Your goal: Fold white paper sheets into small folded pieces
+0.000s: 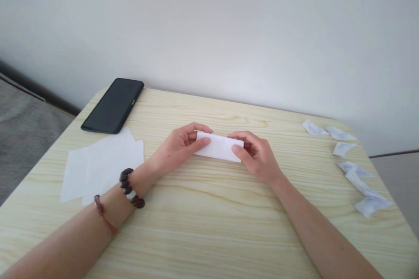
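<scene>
The paper [218, 147] lay between the two hands, its long axis running across from the left hand [176, 146] to the right hand [257, 154], its right end slightly closer to the wearer. Each hand was pinched on its own end, thumb on the near face, fingers behind; neither was nearer, since both touched it. Sheets [101, 165] lay left of the left hand, folded pieces [343, 148] well right of the right.

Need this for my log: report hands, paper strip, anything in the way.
Left hand and right hand gripping opposite ends of white paper strip. Nothing blocking the strip; phone, loose sheets off left, folded papers off right.
</scene>
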A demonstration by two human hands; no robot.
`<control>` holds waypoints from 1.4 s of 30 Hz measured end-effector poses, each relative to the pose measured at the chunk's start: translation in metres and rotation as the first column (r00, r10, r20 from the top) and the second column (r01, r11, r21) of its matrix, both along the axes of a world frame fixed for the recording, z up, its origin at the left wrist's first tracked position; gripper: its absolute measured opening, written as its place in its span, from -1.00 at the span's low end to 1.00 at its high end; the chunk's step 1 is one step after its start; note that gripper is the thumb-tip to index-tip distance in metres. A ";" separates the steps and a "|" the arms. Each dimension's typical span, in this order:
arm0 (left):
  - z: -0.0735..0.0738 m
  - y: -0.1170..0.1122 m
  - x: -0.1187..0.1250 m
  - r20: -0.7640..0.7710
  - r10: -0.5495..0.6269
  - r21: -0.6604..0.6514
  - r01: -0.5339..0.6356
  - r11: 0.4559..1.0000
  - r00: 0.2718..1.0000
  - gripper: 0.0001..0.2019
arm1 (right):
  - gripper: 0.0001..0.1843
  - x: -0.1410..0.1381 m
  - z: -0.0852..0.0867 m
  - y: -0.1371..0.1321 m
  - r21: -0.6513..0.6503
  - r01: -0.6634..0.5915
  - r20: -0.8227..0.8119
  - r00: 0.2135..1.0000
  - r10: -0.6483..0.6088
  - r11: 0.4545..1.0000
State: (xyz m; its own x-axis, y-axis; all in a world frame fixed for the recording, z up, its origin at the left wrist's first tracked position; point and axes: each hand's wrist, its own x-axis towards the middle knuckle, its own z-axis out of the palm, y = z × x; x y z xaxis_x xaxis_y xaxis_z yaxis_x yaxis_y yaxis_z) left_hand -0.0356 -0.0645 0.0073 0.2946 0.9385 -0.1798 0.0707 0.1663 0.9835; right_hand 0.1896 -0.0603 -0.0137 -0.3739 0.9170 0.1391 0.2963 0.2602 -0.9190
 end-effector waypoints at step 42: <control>0.003 -0.003 0.005 -0.229 0.079 0.052 -0.069 0.996 0.970 -0.64 | -0.74 -0.007 0.000 0.002 0.062 0.063 0.120 0.990 -0.070 0.996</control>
